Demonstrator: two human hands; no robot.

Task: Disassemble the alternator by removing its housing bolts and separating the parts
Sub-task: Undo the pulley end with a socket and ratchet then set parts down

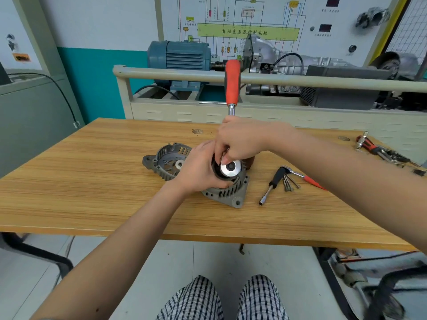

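Two hands meet mid-bench [92, 181]: left hand [198, 172] wraps the alternator [227, 181] — right hand [240, 142] grips one orange-handled wrench [232, 84] upright. One detached housing [167, 161] lies left, one black-handled tool [271, 183] right. Beyond, a panel [248, 32] reads 自动变速器控制电脑.

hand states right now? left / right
Left hand: wrapped around the alternator, steadying it on the table.
Right hand: gripping the red-handled ratchet just above the alternator pulley.

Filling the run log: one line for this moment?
left hand: grips alternator | right hand: holds red-handled tool upright | detached housing half: on table
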